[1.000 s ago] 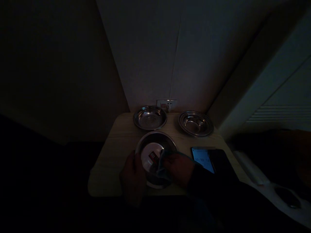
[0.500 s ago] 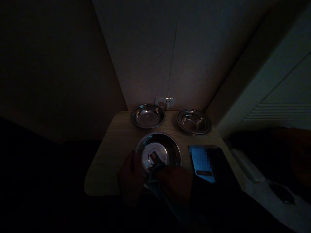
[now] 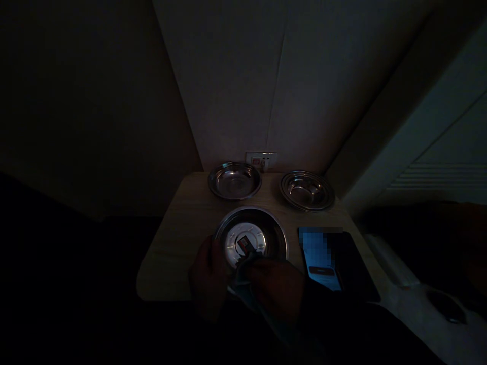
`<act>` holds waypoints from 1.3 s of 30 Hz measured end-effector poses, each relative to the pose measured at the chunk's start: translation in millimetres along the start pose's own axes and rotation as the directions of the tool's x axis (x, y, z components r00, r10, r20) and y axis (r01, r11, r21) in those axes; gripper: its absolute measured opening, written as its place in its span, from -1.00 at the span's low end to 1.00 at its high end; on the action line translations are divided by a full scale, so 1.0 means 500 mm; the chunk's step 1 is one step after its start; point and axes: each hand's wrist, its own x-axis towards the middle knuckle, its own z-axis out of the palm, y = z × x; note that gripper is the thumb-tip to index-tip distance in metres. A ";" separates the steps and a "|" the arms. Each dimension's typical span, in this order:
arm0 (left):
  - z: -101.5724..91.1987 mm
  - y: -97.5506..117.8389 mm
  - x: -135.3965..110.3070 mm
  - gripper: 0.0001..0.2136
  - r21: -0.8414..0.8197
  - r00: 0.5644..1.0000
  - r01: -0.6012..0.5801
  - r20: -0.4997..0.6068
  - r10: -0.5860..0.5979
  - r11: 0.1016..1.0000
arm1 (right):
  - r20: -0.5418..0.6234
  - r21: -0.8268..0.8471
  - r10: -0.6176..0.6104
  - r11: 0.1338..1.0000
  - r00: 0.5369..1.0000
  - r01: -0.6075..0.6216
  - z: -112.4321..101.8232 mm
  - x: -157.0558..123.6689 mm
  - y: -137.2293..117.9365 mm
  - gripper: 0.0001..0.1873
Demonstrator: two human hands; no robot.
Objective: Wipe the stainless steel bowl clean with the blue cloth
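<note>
Wood-grain tabletop [image 3: 171, 243] beneath; near the middle of its front edge, stainless-steel bowl [image 3: 274, 237]. Near the back-right corner, nested steel dishes [image 3: 306, 193]; near the back-left corner, shallow steel dish [image 3: 235, 183]. Right hand [image 3: 276, 284] clenched on bluish cloth [image 3: 245, 286], low in the bowl; left hand [image 3: 209, 276] grasping the bowl's left rim, judging through the dimness. Toward the right edge, lit phone [image 3: 321, 263]. On the bowl's floor, dark-red label [image 3: 245, 244], just beside the cloth. Could send the bowl over the front edge with more push than brace; could lift the label by rubbing along its border.

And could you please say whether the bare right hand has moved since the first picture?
Yes, the right hand has moved lower in view, away from the white rectangular wall socket.
</note>
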 end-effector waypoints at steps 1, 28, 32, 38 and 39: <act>0.000 -0.001 0.001 -0.65 0.004 1.000 -0.006 -0.003 0.006 1.000 | -0.021 0.012 -0.017 1.000 1.000 0.017 0.003 0.004 -0.001 -0.68; 0.003 -0.019 -0.017 -0.61 -0.033 0.998 0.052 -0.037 -0.053 0.998 | -0.247 -0.274 0.137 0.940 0.959 -0.205 -0.018 0.098 0.045 -0.62; 0.004 -0.025 -0.023 -0.60 -0.075 0.995 0.094 -0.025 -0.096 0.993 | -0.213 -0.259 0.112 0.951 0.971 -0.166 -0.016 0.090 0.041 -0.62; 0.009 -0.032 -0.037 -0.63 -0.112 0.975 0.219 0.054 -0.214 0.969 | -0.048 -0.270 0.112 0.955 0.993 -0.120 -0.034 0.081 0.042 -0.69; 0.008 -0.033 -0.038 -0.64 -0.113 0.971 0.234 0.069 -0.227 0.966 | -0.036 -0.276 0.114 0.954 0.993 -0.119 -0.036 0.080 0.043 -0.70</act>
